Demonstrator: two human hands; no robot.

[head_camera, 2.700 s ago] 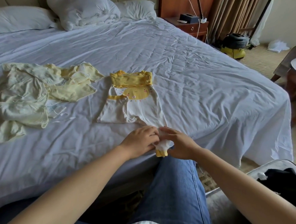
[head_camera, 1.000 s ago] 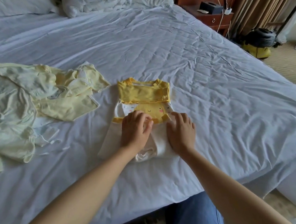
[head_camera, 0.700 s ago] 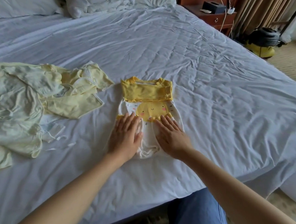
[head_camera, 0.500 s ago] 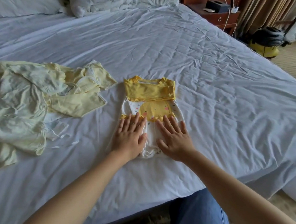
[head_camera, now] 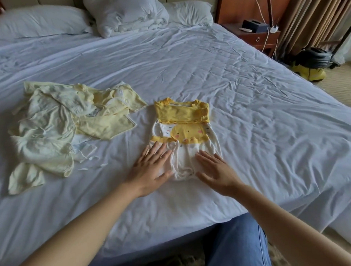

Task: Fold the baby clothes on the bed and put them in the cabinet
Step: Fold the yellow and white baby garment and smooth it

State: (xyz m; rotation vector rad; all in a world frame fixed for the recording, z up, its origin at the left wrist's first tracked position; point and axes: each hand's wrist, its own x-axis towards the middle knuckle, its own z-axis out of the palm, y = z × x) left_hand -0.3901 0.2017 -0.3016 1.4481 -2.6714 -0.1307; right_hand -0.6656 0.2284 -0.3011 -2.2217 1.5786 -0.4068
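A yellow and white baby romper (head_camera: 183,132) lies flat on the white bed sheet (head_camera: 250,108), its legs folded up over the body and its yellow sleeves folded across the chest. My left hand (head_camera: 151,170) lies flat with straight fingers on the romper's lower left edge. My right hand (head_camera: 215,171) lies flat with spread fingers on its lower right edge. A loose heap of pale yellow and white baby clothes (head_camera: 64,126) sits to the left, unfolded. No cabinet is in view.
Pillows (head_camera: 123,11) lie at the head of the bed. A wooden nightstand (head_camera: 255,35) with a black box and cables stands at the back right, a yellow and black appliance (head_camera: 311,64) on the floor by the curtains. My jeans-clad leg (head_camera: 237,247) is at the bed's near edge.
The romper's legs were folded up from the bed's near edge over its body. Both hands then slid down and apart, from the yellow band to the lower corners.
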